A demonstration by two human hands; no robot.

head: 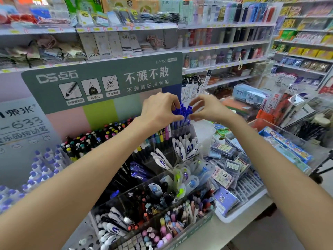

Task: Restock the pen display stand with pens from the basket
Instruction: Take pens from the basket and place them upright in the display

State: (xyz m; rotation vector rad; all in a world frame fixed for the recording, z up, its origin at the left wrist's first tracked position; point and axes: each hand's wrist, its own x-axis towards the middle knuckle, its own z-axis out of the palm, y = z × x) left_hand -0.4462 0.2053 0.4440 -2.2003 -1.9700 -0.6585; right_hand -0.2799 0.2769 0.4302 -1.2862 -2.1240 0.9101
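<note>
A bunch of blue pens (181, 113) is standing nearly upright in the back right compartment of the clear pen display stand (185, 131), long axes running up and down, capped ends pointing up and leaning slightly to the right. The lower parts of the pens are sitting inside the compartment; the tops are sticking out above its rim.

Behind the stand a grey-green sign (100, 78) is reading "DS" with Chinese characters, "DS-758" in its top right corner, and three small pen pictures with captions. To the left a pale panel (19, 121) is showing "633" under more Chinese writing. White pens with a blue letter "A" (185, 147) are filling the compartment in front of the blue ones. A small packet (224, 175) to the right is carrying a "6".

Both arms are reaching forward, bare, stretched almost straight over the stand. The left hand (159, 110) is curling around the left side of the blue bunch, fingers bent over the tops, thumb underneath, gripping the pens. The right hand (207, 110) is arching from the right, fingertips pinching the caps on that side, thumb and fingers nearly closed on them. The two hands are almost meeting over the bunch. An orange basket (266, 115) is sitting just right of the right wrist, on the desk.
</note>
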